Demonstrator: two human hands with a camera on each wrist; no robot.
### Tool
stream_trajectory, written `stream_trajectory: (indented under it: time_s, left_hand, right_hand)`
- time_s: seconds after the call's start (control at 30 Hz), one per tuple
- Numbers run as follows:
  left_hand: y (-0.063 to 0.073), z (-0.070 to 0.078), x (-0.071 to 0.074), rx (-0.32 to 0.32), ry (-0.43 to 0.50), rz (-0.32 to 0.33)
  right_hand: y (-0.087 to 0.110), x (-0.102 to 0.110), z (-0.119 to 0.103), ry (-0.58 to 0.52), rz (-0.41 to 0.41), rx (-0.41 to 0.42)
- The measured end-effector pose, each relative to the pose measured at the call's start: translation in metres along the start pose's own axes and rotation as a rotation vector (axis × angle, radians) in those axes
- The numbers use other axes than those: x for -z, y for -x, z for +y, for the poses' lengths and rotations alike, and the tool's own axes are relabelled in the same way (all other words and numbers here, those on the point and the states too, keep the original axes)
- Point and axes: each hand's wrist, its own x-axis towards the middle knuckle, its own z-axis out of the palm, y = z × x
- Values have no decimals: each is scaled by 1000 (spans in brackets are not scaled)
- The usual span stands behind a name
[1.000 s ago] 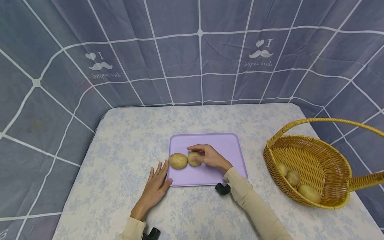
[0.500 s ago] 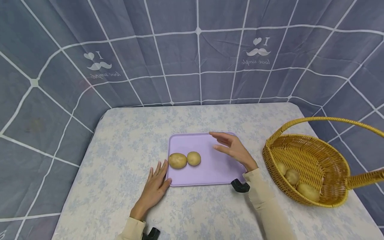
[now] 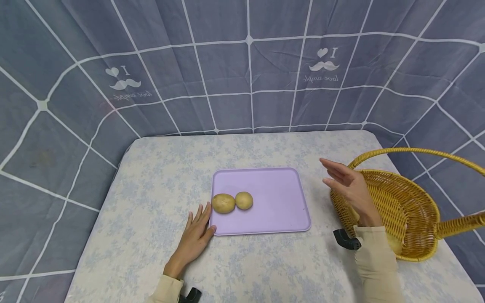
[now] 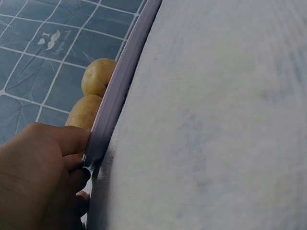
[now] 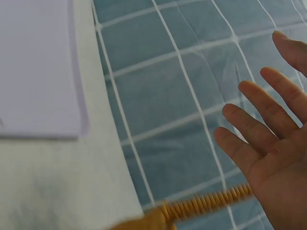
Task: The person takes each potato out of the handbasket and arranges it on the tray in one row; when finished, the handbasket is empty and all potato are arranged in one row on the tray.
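Note:
On the left side of a purple tray (image 3: 276,202) lie two potatoes, a larger oval potato (image 3: 223,203) and a rounder potato (image 3: 244,200) touching it. My left hand (image 3: 193,237) lies with extended fingers against the tray's left edge; in the left wrist view its thumb and fingers (image 4: 74,139) meet the tray rim (image 4: 112,100). Over the left side of a wicker basket (image 3: 417,202) hovers my right hand (image 3: 352,189), holding nothing. Its spread fingers (image 5: 268,112) show in the right wrist view. Inside the basket, a potato (image 3: 394,245) is partly hidden by the sleeve.
The basket's tall handle (image 3: 417,150) arches over it on the table's right side. A floral cloth (image 3: 159,181) covers the table. Behind it and at both sides hangs a blue-grey curtain (image 3: 219,71) with white lines.
My right hand has let go of the rounder potato, leaving it beside the oval one, and has moved right from the tray to the basket. The left hand has stayed in place.

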Motion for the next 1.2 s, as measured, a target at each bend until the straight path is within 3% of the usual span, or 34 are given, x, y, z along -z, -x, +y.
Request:
stream_trajectory:
  time_s: [0.23, 0.63, 0.97, 1.2]
  left_hand:
    - [0, 1, 0, -8, -3, 16]
    - [1, 0, -1, -22, -10, 26]
    - [0, 0, -1, -22, -11, 26]
    - [1, 1, 0, 2, -5, -1]
  right_hand:
    - [22, 26, -6, -27, 65, -14]
    - [43, 49, -9, -152, 104, 25]
    - [47, 75, 3, -71, 168, -69]
    - [47, 90, 17, -131, 143, -55]
